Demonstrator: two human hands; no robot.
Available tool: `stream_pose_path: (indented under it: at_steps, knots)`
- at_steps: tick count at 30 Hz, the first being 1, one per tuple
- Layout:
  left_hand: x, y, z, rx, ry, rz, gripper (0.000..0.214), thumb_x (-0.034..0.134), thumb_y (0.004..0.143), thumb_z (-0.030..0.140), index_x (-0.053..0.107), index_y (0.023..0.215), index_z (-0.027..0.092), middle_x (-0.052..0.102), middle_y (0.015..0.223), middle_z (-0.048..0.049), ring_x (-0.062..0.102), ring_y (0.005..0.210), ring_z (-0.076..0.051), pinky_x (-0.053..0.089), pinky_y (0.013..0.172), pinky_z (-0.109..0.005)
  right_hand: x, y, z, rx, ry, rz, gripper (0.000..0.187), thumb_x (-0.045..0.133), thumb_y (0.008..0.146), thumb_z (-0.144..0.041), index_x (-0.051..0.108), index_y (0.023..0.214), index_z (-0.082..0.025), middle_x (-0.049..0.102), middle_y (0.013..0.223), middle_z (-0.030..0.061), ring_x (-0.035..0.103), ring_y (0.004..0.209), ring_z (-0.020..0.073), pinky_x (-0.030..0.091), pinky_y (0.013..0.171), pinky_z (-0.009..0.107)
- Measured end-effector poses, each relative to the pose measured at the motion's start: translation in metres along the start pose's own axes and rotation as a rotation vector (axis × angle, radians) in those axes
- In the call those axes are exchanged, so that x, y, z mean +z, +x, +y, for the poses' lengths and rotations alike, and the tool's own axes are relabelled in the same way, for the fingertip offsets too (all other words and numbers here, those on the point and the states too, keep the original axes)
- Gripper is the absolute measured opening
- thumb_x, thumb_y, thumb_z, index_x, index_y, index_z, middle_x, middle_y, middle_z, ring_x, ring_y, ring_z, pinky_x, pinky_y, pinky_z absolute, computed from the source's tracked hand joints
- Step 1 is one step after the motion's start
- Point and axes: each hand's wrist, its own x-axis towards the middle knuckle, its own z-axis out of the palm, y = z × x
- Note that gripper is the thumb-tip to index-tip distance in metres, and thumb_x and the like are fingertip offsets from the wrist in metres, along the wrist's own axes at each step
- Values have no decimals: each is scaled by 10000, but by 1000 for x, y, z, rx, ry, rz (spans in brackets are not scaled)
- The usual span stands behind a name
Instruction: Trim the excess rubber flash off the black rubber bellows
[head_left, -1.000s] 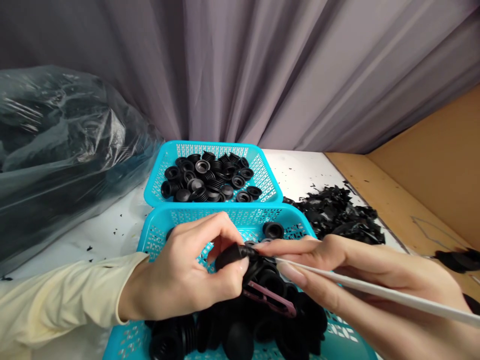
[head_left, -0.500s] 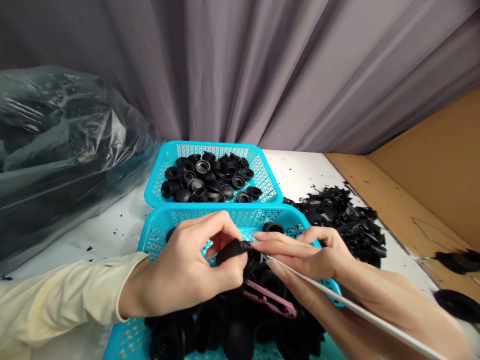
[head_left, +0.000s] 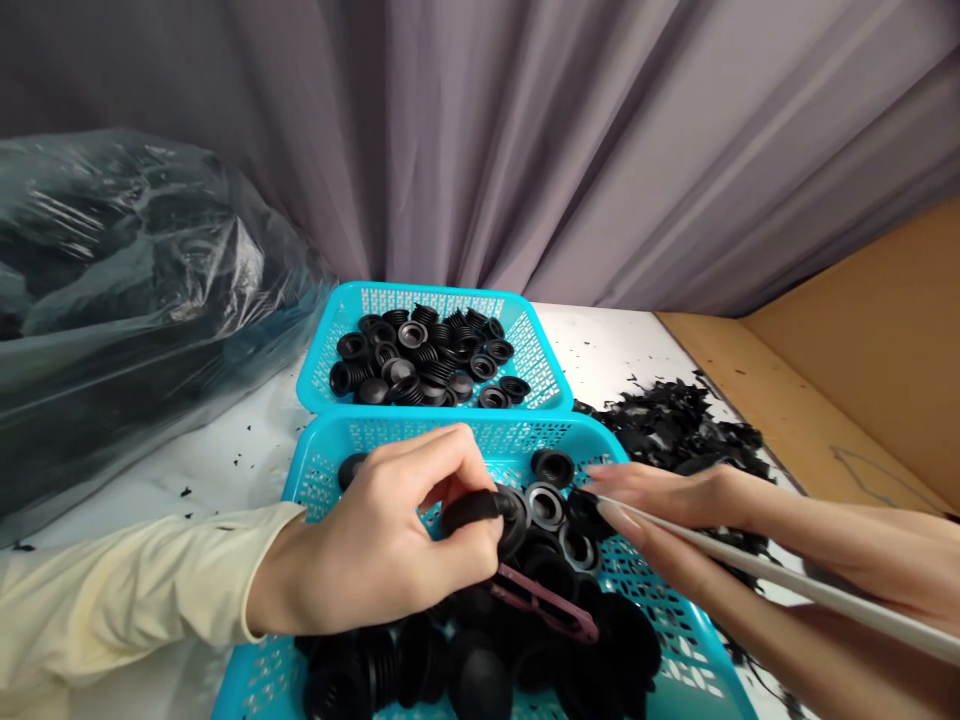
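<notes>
My left hand (head_left: 390, 525) is closed around a dark rounded rubber piece (head_left: 469, 510), pinched between thumb and curled fingers above the near blue basket (head_left: 300, 470). Beside its fingertips is a ribbed black rubber part (head_left: 511, 520), partly hidden. My right hand (head_left: 675, 510) is at the basket's right side, fingers straight and pressed together. A long thin white strip (head_left: 720, 545) runs from between its fingertips toward the lower right. Dark rubber (head_left: 587, 512) shows at those fingertips; whether it is held is unclear. A pink slotted plastic tool (head_left: 551, 605) lies on the black parts below.
The far blue basket (head_left: 559, 385) contains many black ribbed rubber parts (head_left: 427, 365). Black scraps (head_left: 675, 425) are heaped on the white table (head_left: 581, 340) to the right. A large clear plastic bag (head_left: 142, 290) stands at left, a grey curtain (head_left: 465, 140) behind, brown board (head_left: 862, 270) at right.
My right hand has drawn away to the right from my left hand, and the white strip has moved with it. My left hand keeps its grip. The view has shifted slightly.
</notes>
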Motion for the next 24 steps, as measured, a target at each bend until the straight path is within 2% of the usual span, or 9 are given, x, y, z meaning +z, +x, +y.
stream_pose_path:
  at_steps: [3,5,6,7,9,11,15,19,24]
  knots:
    - [-1,1,0,18,7,6,126,538,751,77,507,656,154,510,627,21,496,568,-104,412,535,-239,-2,0,11,-187,-188,-88,249,517,895,-272,682,1076,-318,692,579,-41,629,392,143,487,365,225]
    - [-1,2,0,40,10,19,138,537,755,65,509,648,149,507,628,21,498,574,-101,416,539,-231,5,-1,18,-325,-302,-220,404,323,952,-171,591,1245,-243,641,504,-50,602,346,120,457,345,198]
    - [-1,3,0,54,13,29,141,537,754,58,510,646,145,505,630,19,498,577,-100,418,541,-228,10,-2,20,-359,-374,-272,414,299,952,-154,571,1263,-174,664,530,-22,615,357,133,428,317,205]
    - [-1,3,-1,72,16,36,144,538,751,48,512,644,141,505,630,18,497,578,-100,419,543,-226,15,-3,21,-390,-400,-335,361,334,954,-173,605,1189,-130,667,533,-4,622,363,148,400,295,217]
    - [0,3,-1,106,27,55,145,541,742,29,519,643,133,506,631,13,497,581,-99,420,544,-223,27,-6,22,-411,-440,-450,212,474,919,-196,660,1008,-149,681,593,12,641,408,162,428,339,233]
    - [1,2,-3,140,39,70,141,544,734,12,533,647,122,512,632,6,499,580,-101,420,543,-224,36,-8,20,-433,-463,-497,85,599,819,-147,664,866,-176,677,651,20,642,447,166,437,359,237]
    - [3,1,-5,208,57,89,128,548,720,-11,557,664,103,534,635,-11,511,577,-109,422,533,-230,44,-9,18,-493,-489,-433,147,652,705,-49,630,761,-183,651,667,20,620,479,163,418,348,238]
    - [2,0,-6,249,100,83,123,547,726,-13,577,676,94,542,633,-20,514,570,-114,426,528,-233,51,-6,22,-585,-560,-359,151,679,718,-86,588,662,-193,608,582,-3,549,422,143,359,338,256]
    - [-1,0,-5,318,157,71,120,548,741,-20,597,694,79,562,633,-34,522,569,-114,436,528,-225,56,-3,24,-616,-591,-353,175,657,718,-51,575,645,-189,584,547,-14,521,424,140,317,360,276]
